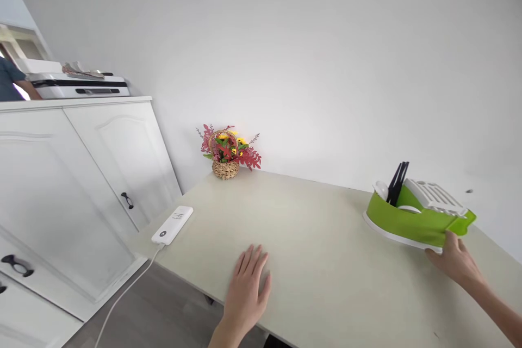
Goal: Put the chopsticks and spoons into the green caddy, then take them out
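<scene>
My left hand (247,288) lies flat on the pale table (310,239) near its front edge, fingers stretched out and holding nothing. At the right, my right hand (455,258) grips the near lower corner of a green and white kitchen utensil holder (408,224), its thumb on the green wall. The holder is slightly tilted, and its underside on the right is hidden. Black chopsticks or handles (397,184) stand upright in it beside a white rounded spoon-like piece (381,190). A white slotted rack (438,197) forms its top right part.
A wicker basket of artificial flowers (225,169) stands at the table's back left corner. A white power bank (173,225) with a cable lies at the left edge. White cabinets (122,157) stand left, with a white case (85,87) on top. A person's arm (29,87) shows far left.
</scene>
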A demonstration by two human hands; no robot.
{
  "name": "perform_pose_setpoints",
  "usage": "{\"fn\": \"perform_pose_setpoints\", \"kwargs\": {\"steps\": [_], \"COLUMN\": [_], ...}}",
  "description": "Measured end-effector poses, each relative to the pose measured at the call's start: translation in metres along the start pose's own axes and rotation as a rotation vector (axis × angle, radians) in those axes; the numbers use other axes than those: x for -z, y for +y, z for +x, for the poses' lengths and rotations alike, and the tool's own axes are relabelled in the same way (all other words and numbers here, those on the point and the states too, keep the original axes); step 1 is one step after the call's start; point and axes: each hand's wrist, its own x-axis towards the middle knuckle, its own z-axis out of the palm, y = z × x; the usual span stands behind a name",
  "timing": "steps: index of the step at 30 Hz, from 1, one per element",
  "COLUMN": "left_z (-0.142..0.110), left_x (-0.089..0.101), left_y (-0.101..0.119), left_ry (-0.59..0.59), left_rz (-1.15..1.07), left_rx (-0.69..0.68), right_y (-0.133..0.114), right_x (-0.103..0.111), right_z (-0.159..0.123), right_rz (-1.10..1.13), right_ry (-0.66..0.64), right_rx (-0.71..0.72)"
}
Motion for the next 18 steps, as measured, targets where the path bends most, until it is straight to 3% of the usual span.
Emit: {"fn": "perform_pose_setpoints", "kwargs": {"steps": [6, 11, 18], "left_z": [0.000, 0.000, 0.000], "left_x": [-0.003, -0.007, -0.015], "left_y": [-0.002, -0.005, -0.010], "left_ry": [0.003, 0.035, 0.079], "left_rz": [-0.022, -0.036, -0.039], "left_rx": [-0.009, -0.027, -0.033], "right_y": [-0.023, -0.052, -0.101], "right_x": [0.004, 0.005, -0.011], "right_z": [-0.017, -0.037, -0.069], "right_rz": [0.039, 0.057, 0.061], "right_ry": [-0.165, -0.207, -0.214], "right_rx": [-0.032, -0.028, 0.006]}}
